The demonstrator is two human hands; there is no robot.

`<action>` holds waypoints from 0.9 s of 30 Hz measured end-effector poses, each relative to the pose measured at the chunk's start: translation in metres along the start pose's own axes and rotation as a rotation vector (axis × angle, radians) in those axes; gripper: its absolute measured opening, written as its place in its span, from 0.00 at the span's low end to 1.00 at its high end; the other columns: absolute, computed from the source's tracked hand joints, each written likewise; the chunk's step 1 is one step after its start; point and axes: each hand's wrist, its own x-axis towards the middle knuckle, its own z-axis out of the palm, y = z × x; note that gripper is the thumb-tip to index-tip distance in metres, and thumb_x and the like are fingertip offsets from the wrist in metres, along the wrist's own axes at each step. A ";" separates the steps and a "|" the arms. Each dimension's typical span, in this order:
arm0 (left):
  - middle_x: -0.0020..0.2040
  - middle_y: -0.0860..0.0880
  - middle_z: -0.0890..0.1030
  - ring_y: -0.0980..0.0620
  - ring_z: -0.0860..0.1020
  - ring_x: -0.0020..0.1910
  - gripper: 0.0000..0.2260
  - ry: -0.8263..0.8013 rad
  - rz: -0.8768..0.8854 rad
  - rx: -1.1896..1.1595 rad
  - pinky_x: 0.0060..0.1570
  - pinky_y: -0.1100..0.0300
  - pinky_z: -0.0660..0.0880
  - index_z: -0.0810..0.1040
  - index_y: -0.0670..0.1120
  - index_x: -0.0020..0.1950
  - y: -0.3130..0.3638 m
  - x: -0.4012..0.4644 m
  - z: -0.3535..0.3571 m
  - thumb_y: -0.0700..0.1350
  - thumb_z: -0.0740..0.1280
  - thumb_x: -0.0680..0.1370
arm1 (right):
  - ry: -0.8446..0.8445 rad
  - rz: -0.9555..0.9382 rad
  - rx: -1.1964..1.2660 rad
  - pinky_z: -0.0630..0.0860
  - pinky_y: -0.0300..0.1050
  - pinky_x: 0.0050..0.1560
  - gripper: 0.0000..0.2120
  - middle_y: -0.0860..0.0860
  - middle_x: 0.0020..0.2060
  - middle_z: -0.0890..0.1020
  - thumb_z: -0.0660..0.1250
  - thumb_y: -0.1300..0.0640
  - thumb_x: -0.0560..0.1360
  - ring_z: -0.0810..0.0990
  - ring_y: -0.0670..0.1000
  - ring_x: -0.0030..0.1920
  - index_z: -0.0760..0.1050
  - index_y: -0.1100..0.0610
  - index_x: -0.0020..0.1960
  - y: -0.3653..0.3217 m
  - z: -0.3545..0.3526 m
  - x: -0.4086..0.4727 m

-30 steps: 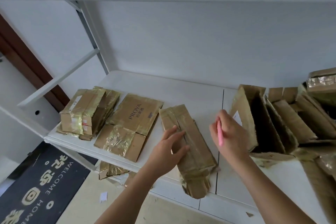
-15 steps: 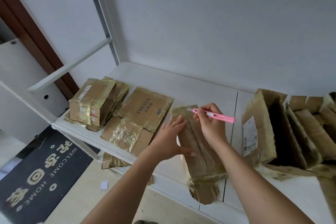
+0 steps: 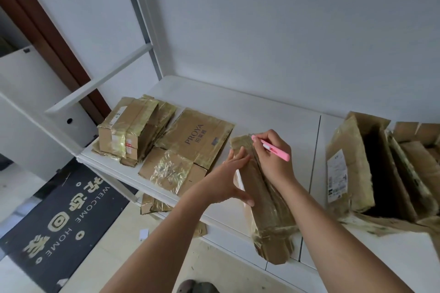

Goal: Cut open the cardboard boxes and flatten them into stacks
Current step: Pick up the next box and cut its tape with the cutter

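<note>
A long, narrow cardboard box (image 3: 264, 195) wrapped in shiny tape lies on the white shelf (image 3: 273, 112), its near end jutting over the front edge. My left hand (image 3: 228, 178) holds its left side, fingers on top and thumb lower down along the side. My right hand (image 3: 273, 159) grips a pink utility knife (image 3: 273, 150), whose tip sits at the box's far end on the centre seam. A flattened PROYA box (image 3: 190, 147) lies to the left. Further left sits a stack of taped boxes (image 3: 133, 131).
Opened, upright cardboard boxes (image 3: 381, 173) crowd the shelf's right side. Below the shelf edge lie cardboard scraps (image 3: 152, 204) and a dark welcome mat (image 3: 57, 216) on the floor. A white diagonal brace (image 3: 100, 78) and upright post frame the left end.
My right hand has swung the pink knife from upright beside the box down to the box's far end. My left hand has shifted further round the box's left side.
</note>
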 end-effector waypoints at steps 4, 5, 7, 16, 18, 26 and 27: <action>0.80 0.57 0.43 0.57 0.37 0.77 0.52 0.018 -0.010 -0.017 0.75 0.50 0.42 0.52 0.50 0.80 -0.001 -0.001 0.002 0.49 0.81 0.65 | -0.040 -0.014 -0.012 0.80 0.45 0.41 0.07 0.54 0.43 0.84 0.67 0.61 0.78 0.83 0.49 0.44 0.72 0.60 0.43 0.000 -0.002 0.002; 0.80 0.57 0.44 0.57 0.37 0.77 0.52 0.022 -0.012 -0.013 0.75 0.50 0.41 0.52 0.50 0.80 -0.001 -0.001 0.002 0.49 0.81 0.65 | -0.061 -0.020 -0.007 0.79 0.44 0.40 0.07 0.54 0.42 0.84 0.67 0.61 0.78 0.83 0.49 0.43 0.72 0.60 0.42 0.000 -0.004 0.002; 0.80 0.57 0.44 0.58 0.38 0.77 0.53 0.025 -0.015 -0.009 0.76 0.50 0.41 0.51 0.49 0.80 -0.002 0.000 0.002 0.49 0.81 0.64 | -0.108 -0.011 -0.010 0.76 0.37 0.36 0.08 0.53 0.40 0.83 0.68 0.62 0.78 0.82 0.46 0.40 0.72 0.60 0.41 0.000 -0.010 0.000; 0.80 0.55 0.44 0.57 0.39 0.78 0.54 0.034 -0.017 0.034 0.76 0.49 0.40 0.51 0.47 0.80 -0.001 0.000 0.003 0.49 0.81 0.64 | -0.249 -0.012 -0.064 0.68 0.36 0.31 0.11 0.50 0.32 0.77 0.68 0.63 0.77 0.75 0.45 0.32 0.70 0.58 0.38 -0.010 -0.035 -0.020; 0.80 0.55 0.45 0.57 0.40 0.78 0.54 0.038 -0.019 0.044 0.76 0.49 0.40 0.51 0.47 0.80 -0.001 0.001 0.004 0.49 0.81 0.64 | -0.314 0.013 -0.089 0.65 0.35 0.30 0.12 0.47 0.29 0.74 0.68 0.64 0.77 0.72 0.43 0.30 0.69 0.56 0.37 -0.013 -0.041 -0.030; 0.80 0.56 0.44 0.55 0.39 0.78 0.53 0.063 -0.010 0.236 0.74 0.51 0.34 0.50 0.48 0.80 -0.007 0.005 0.004 0.57 0.78 0.65 | -0.439 0.026 0.031 0.66 0.35 0.31 0.13 0.47 0.30 0.74 0.67 0.56 0.79 0.72 0.47 0.29 0.69 0.55 0.37 -0.023 -0.102 -0.106; 0.80 0.56 0.44 0.55 0.40 0.78 0.53 0.062 -0.018 0.276 0.74 0.51 0.34 0.49 0.49 0.80 -0.006 0.005 0.004 0.59 0.77 0.65 | -0.416 0.001 0.047 0.68 0.34 0.31 0.13 0.44 0.30 0.73 0.66 0.54 0.79 0.71 0.44 0.29 0.69 0.54 0.38 -0.025 -0.110 -0.119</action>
